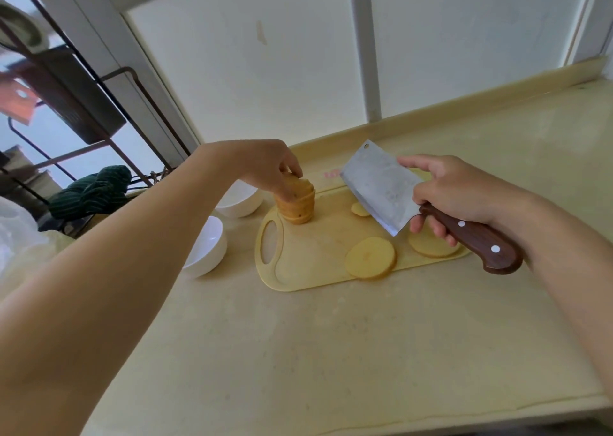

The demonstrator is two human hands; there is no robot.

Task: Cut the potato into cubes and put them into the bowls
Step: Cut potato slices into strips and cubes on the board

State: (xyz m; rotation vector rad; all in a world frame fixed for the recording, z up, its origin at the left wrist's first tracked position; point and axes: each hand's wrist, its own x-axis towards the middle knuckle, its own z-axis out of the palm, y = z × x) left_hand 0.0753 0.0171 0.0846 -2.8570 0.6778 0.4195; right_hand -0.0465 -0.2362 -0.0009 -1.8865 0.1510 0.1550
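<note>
A stack of potato slices (296, 205) stands on the left end of the yellow cutting board (298, 269). My left hand (268, 167) grips the stack from above. My right hand (454, 193) holds a cleaver (381, 188) by its brown wooden handle, the blade raised over the board's right half. Loose round slices lie flat on the board: a large potato slice (370, 258) at the front, another slice (428, 245) partly under my right hand, and a small potato piece (359, 209) by the blade. Two white bowls sit left of the board, the near bowl (207, 246) and the far bowl (240, 200).
The board lies on a beige countertop (331, 352) under a frosted window. A dark wire rack (83, 110) and a green striped cloth (93, 190) stand at the left edge. A clear plastic bag (16, 236) lies at the far left.
</note>
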